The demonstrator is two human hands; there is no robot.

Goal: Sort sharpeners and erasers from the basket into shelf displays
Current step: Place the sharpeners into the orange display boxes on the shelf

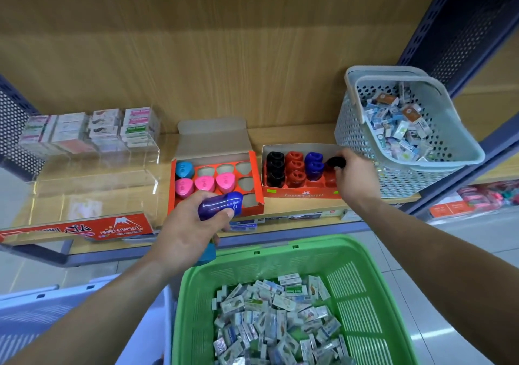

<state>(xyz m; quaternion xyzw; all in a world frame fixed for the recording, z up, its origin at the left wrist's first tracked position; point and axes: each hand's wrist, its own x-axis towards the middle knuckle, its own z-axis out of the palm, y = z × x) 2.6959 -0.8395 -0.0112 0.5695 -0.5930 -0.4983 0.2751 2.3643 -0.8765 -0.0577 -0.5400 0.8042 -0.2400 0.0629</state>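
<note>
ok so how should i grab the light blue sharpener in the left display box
Pinch the rounded top of the light blue sharpener, the part standing above its slot, coming straight down from above. Its lower body is sunk in the red tray. The pink sharpener crowds its near side, while the slot to its right is empty, leaving finger room.

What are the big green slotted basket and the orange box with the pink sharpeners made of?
Green slotted basket: looks like moulded plastic, smooth and slightly shiny, with even slots in its walls. Orange box: probably cardboard, matte, since its folded-back lid shows a plain greyish-brown inside and creases.
</note>
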